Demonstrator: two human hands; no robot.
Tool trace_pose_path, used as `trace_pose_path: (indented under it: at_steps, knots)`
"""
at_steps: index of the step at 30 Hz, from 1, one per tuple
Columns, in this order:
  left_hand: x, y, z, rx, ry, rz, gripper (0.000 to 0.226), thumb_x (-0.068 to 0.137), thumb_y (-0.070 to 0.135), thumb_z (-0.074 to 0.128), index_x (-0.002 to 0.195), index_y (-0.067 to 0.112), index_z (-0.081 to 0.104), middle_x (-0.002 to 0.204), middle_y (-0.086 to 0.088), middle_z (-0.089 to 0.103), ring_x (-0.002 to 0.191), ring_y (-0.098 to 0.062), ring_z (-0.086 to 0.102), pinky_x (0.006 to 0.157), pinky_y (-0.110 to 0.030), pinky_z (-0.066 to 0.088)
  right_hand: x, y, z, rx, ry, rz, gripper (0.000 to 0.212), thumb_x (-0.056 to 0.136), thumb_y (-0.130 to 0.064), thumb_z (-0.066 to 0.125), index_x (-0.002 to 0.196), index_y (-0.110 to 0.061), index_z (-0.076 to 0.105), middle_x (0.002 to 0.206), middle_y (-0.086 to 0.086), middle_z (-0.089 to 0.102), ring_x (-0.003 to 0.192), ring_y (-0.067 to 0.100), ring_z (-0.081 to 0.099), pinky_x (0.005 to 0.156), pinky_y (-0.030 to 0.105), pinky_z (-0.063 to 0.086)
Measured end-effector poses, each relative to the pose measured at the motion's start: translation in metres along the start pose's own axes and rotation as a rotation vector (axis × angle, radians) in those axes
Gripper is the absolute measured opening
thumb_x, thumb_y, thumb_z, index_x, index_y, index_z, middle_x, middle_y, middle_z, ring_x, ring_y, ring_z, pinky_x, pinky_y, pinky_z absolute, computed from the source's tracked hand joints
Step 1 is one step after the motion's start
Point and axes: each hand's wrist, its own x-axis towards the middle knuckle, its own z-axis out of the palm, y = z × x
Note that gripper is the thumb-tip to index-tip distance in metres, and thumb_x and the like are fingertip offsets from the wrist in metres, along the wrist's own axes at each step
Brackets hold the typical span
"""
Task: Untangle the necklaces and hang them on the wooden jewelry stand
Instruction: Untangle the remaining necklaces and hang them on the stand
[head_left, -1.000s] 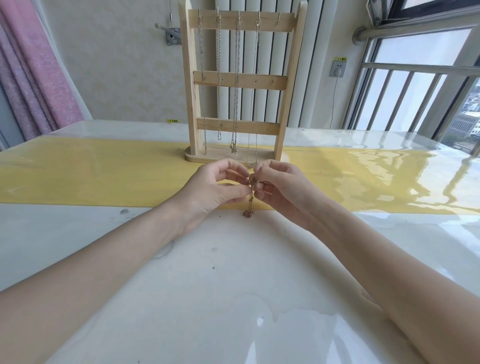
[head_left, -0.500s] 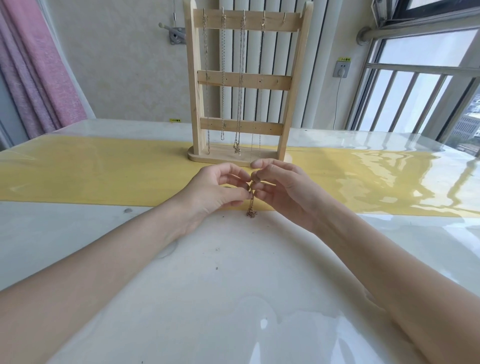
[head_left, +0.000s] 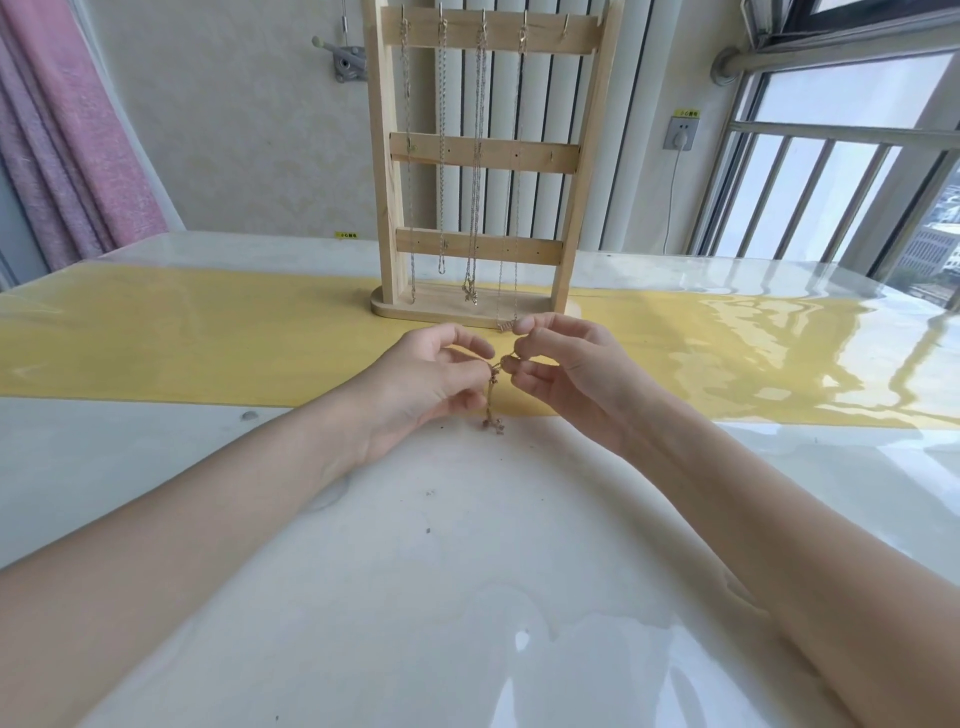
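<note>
Glossy white table (head_left: 467, 597) fills the view, with a wide yellow runner strip (head_left: 182, 353) across it under the clear cover. On that strip stands the tall pale wooden jewelry stand (head_left: 480, 150), three crossbars, upright on its rounded base. Four thin silver chain necklaces (head_left: 475, 156) hang from the top bar's hooks, dropping down the front of the stand; the rightmost one reaches just past the base. Just in front of the stand, both hands meet. Left hand (head_left: 421, 384), fingers curled, pinches the top of a small tangled gold-toned necklace (head_left: 492, 400). Right hand (head_left: 566, 369), fingers curled too, pinches the same knot from the other side. The chain dangles between them, its end touching the table at the strip's near edge.
</note>
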Motion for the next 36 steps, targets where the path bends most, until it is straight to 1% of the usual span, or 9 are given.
trace_pose_path:
  at_steps: [4, 7, 11, 15, 20, 24, 28, 32, 36]
  knots:
    - [0.0026, -0.0013, -0.0036, 0.060, 0.053, -0.008, 0.019, 0.087, -0.006, 0.051, 0.086, 0.012, 0.057, 0.071, -0.004, 0.058, 0.057, -0.008, 0.052, 0.055, -0.016, 0.048, -0.0016, -0.0007, 0.0006, 0.017, -0.032, 0.003, 0.020, 0.089, 0.009, 0.051, 0.083, -0.010, 0.054, 0.062, 0.001, 0.054, 0.062, 0.016, 0.064, 0.056, 0.020, 0.049]
    - [0.0032, -0.0007, -0.0043, 0.073, 0.029, -0.008, 0.018, 0.087, -0.003, 0.051, 0.086, 0.013, 0.058, 0.070, -0.002, 0.057, 0.062, -0.008, 0.053, 0.059, -0.018, 0.051, -0.0025, -0.0004, 0.0011, 0.017, -0.055, 0.001, 0.018, 0.090, 0.008, 0.052, 0.085, -0.009, 0.053, 0.067, 0.003, 0.055, 0.062, 0.018, 0.066, 0.053, 0.019, 0.050]
    - [0.0019, 0.0000, -0.0035, 0.004, -0.017, -0.055, 0.013, 0.087, 0.001, 0.056, 0.087, 0.013, 0.061, 0.068, 0.000, 0.063, 0.064, -0.010, 0.056, 0.063, -0.020, 0.053, -0.0015, -0.0015, 0.0000, 0.015, -0.053, -0.025, 0.016, 0.090, 0.007, 0.053, 0.086, -0.008, 0.053, 0.071, 0.004, 0.055, 0.061, 0.017, 0.066, 0.056, 0.020, 0.052]
    - [0.0024, -0.0007, -0.0044, -0.028, -0.011, -0.056, 0.009, 0.086, 0.006, 0.061, 0.087, 0.014, 0.062, 0.070, 0.001, 0.066, 0.065, -0.009, 0.057, 0.064, -0.018, 0.053, -0.0011, -0.0026, -0.0004, -0.041, -0.046, -0.076, 0.015, 0.090, 0.007, 0.053, 0.087, -0.007, 0.053, 0.069, 0.003, 0.055, 0.058, 0.013, 0.064, 0.058, 0.019, 0.052]
    - [0.0028, -0.0051, -0.0050, -0.008, -0.025, -0.047, 0.015, 0.082, 0.001, 0.065, 0.095, 0.009, 0.065, 0.078, -0.002, 0.066, 0.064, -0.007, 0.057, 0.066, -0.016, 0.051, -0.0010, -0.0010, 0.0000, -0.029, -0.029, -0.096, 0.016, 0.089, 0.008, 0.055, 0.084, -0.007, 0.054, 0.072, 0.004, 0.055, 0.062, 0.014, 0.062, 0.060, 0.019, 0.053]
    - [0.0031, -0.0065, -0.0048, 0.051, -0.029, -0.061, 0.010, 0.082, 0.001, 0.066, 0.087, 0.009, 0.070, 0.083, -0.003, 0.065, 0.067, -0.008, 0.053, 0.067, -0.015, 0.049, -0.0019, -0.0005, 0.0007, -0.018, -0.039, -0.101, 0.017, 0.089, 0.007, 0.056, 0.084, -0.008, 0.055, 0.072, 0.002, 0.057, 0.065, 0.015, 0.064, 0.061, 0.019, 0.052]
    - [0.0021, -0.0057, -0.0040, 0.021, -0.050, -0.072, 0.008, 0.083, 0.002, 0.065, 0.085, 0.009, 0.070, 0.076, -0.002, 0.063, 0.061, -0.007, 0.052, 0.062, -0.014, 0.049, -0.0024, 0.0008, 0.0004, -0.101, -0.036, -0.097, 0.015, 0.089, 0.004, 0.058, 0.083, -0.010, 0.056, 0.073, 0.000, 0.058, 0.064, 0.013, 0.059, 0.064, 0.022, 0.050]
    - [0.0025, -0.0036, -0.0038, -0.137, -0.015, -0.068, 0.007, 0.086, 0.005, 0.061, 0.088, 0.007, 0.067, 0.063, 0.002, 0.064, 0.056, -0.004, 0.056, 0.058, -0.013, 0.051, -0.0034, 0.0034, -0.0002, -0.135, -0.068, -0.016, 0.006, 0.093, -0.009, 0.058, 0.088, -0.006, 0.059, 0.076, 0.004, 0.062, 0.068, 0.016, 0.060, 0.063, 0.021, 0.051]
    - [0.0041, -0.0034, -0.0080, -0.147, 0.088, -0.032, 0.007, 0.086, 0.006, 0.062, 0.089, 0.009, 0.068, 0.064, 0.002, 0.063, 0.061, -0.007, 0.053, 0.056, -0.013, 0.049, -0.0048, 0.0049, 0.0026, -0.133, -0.156, 0.076, 0.019, 0.096, -0.016, 0.054, 0.096, 0.001, 0.063, 0.083, 0.012, 0.068, 0.066, 0.015, 0.064, 0.062, 0.020, 0.054]
